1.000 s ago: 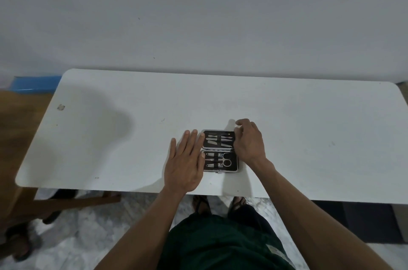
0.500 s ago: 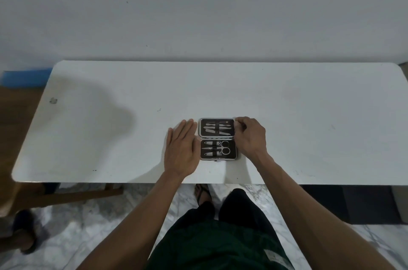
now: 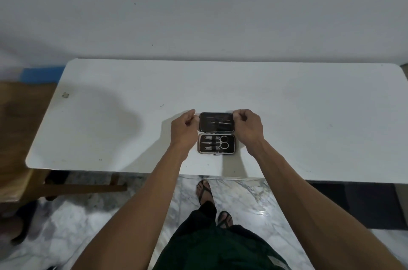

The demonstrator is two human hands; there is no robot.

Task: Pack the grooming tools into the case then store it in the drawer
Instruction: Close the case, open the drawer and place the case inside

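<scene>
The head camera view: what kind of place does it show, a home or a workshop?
Probably a room in a home, though I cannot be sure. A plain white table stands against a bare white wall, the floor looks like marble tile, and the person wears sandals indoors. No workshop equipment is in view.

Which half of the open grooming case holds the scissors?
The near half of the black, silver-rimmed case, by the table edge: its ring-handled scissors show clearly. The far half, pinched between both hands, holds only slim tools.
</scene>
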